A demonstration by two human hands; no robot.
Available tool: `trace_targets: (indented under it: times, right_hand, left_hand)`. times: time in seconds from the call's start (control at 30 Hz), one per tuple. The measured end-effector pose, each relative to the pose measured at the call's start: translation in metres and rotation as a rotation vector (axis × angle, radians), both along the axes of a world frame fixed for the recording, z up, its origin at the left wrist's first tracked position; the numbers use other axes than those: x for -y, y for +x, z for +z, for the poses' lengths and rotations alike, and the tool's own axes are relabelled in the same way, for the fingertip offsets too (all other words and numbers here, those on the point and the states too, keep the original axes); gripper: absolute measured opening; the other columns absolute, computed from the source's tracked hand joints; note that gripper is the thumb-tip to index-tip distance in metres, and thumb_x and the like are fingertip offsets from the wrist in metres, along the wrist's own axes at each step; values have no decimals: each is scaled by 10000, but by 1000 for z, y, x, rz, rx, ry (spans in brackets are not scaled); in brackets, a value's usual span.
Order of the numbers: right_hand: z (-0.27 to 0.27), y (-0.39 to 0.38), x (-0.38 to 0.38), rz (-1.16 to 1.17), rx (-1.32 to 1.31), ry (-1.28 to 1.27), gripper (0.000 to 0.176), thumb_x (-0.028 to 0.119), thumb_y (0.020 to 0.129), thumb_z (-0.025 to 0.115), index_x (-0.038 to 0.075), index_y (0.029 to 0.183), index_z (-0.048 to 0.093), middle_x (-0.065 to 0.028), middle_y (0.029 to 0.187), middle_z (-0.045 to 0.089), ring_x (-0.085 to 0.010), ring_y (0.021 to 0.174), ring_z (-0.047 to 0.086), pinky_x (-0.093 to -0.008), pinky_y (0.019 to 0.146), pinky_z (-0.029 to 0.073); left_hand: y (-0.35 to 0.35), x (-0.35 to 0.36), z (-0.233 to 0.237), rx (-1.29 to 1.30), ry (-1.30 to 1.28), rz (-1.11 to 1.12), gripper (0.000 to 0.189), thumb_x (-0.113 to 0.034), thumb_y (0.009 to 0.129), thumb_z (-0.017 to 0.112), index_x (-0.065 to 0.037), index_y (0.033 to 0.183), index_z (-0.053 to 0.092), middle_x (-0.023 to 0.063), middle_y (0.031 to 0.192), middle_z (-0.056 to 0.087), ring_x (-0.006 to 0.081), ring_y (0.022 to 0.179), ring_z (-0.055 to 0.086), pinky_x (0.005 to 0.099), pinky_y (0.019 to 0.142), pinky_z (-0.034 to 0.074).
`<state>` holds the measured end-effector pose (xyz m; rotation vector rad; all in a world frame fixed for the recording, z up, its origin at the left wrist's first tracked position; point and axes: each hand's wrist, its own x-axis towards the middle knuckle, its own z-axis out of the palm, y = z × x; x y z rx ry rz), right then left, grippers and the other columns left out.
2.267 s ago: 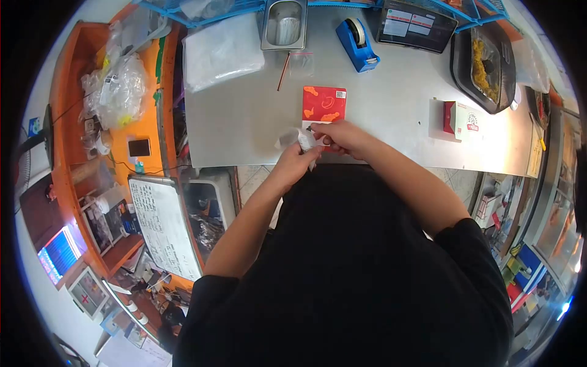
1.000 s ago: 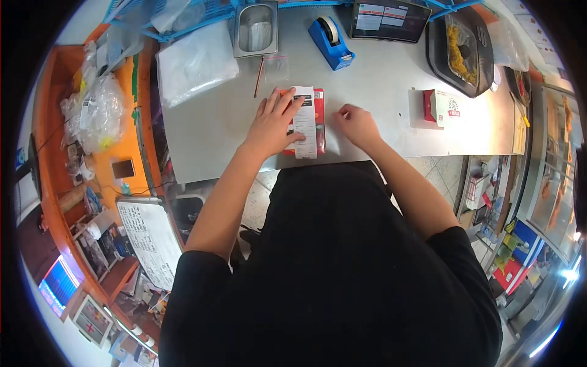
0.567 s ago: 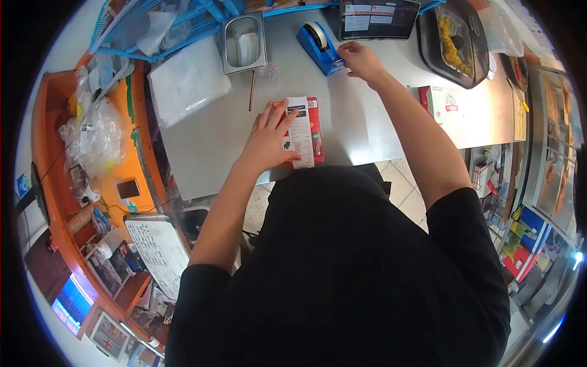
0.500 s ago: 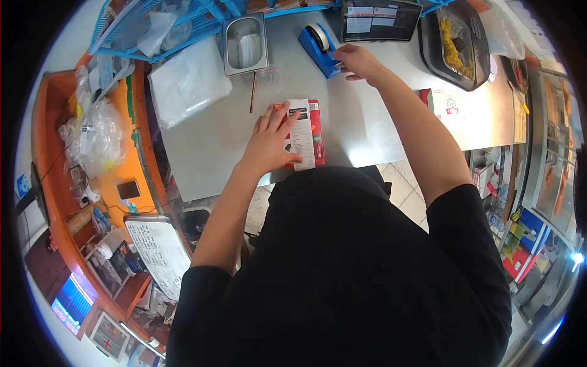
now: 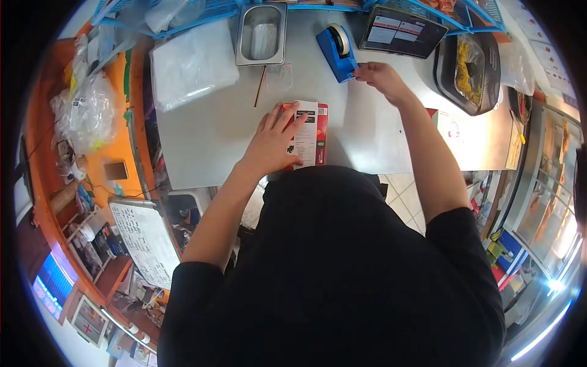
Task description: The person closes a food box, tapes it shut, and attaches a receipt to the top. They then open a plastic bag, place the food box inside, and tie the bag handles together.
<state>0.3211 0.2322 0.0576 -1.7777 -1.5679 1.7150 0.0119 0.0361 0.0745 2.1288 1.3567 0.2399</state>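
Note:
A printed white receipt lies on a red box near the front edge of the metal table. My left hand rests on them with its fingers spread, pressing the receipt's left side. Farther back stands a blue tape dispenser with a roll of tape in it. Beside its front end is my right hand, thumb and fingertips pinched together. Whatever is between those fingertips is too small to make out.
Behind the box are a metal container, a thin brown stick and white plastic bags. A tablet and a black tray with yellow contents stand back right. Blue baskets line the rear.
The camera view has shifted and tilted. My right hand is now slightly away from the dispenser's front end, its fingers still pinched. My left hand stays on the receipt and box.

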Motion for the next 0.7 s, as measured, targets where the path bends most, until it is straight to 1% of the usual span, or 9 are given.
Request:
trace_targets:
  times: [0.13,0.17,0.27,0.4,0.47,0.57,0.6,0.67,0.7]
  right_hand:
    - [-20,1,41,-143,28,150,297,266,929,739,11,1079,766,-41,1087,768,-165,993,671,-320,906,500]
    - [-20,-1,46,-104,139,238,247,227,939,726,-8,1011,756,-78,1233,737,-191,1063,667,-320,967,487]
    - [-22,-11,53,-143,206,425,248,240,934,722,0,988,756,-109,1315,718,-266,1103,694,-351,961,513]
    - [-31,-9,46,-49,369,592,286,291,903,733,33,1021,768,-170,1153,757,-352,1068,702,-400,955,539]
    - [-29,-9,50,-99,403,495,291,303,899,722,62,1049,786,-197,1117,754,-404,1019,701,-436,927,557]
    - [-28,-4,63,-109,532,354,326,312,913,702,45,1081,788,-181,1052,772,-380,939,729,-432,882,573]
    - [-20,-8,68,-97,533,351,326,312,913,702,45,1081,788,-181,1052,772,-380,939,729,-432,882,573]
    - [7,-20,81,-125,353,48,366,323,933,693,32,1139,774,-134,1121,776,-301,1064,715,-387,975,523]
    - [13,-26,88,-117,357,51,366,323,933,693,32,1139,774,-134,1121,776,-301,1064,715,-387,975,523]
  left_hand:
    - [0,-1,-2,-3,-77,14,1094,-381,641,954,-185,1576,421,57,1704,220,378,1563,225,556,1257,289]
    - [1,0,-2,-7,-82,11,1094,-381,641,954,-185,1576,421,57,1704,220,378,1563,225,556,1257,289]
    - [1,-1,0,5,-93,5,1102,-382,643,953,-190,1583,410,55,1704,219,385,1561,229,545,1255,299]
    - [2,-2,1,-4,-84,-3,1106,-386,646,951,-195,1587,402,50,1708,213,388,1556,246,535,1252,310]
    - [3,-5,0,3,-93,-1,1102,-385,648,950,-195,1585,403,49,1710,210,388,1555,252,533,1251,314]
    - [2,-2,0,0,-119,12,1098,-385,650,948,-195,1585,404,49,1715,202,390,1553,258,527,1249,319]
    - [2,-3,-1,-3,-98,7,1099,-389,649,948,-195,1585,404,48,1717,197,389,1554,255,527,1249,318]
    - [1,1,-5,-1,-83,14,1100,-393,649,948,-195,1585,405,47,1719,193,389,1555,253,527,1250,317]
    - [0,0,-6,11,-78,13,1099,-396,646,948,-195,1582,408,47,1718,197,390,1555,253,529,1250,314]
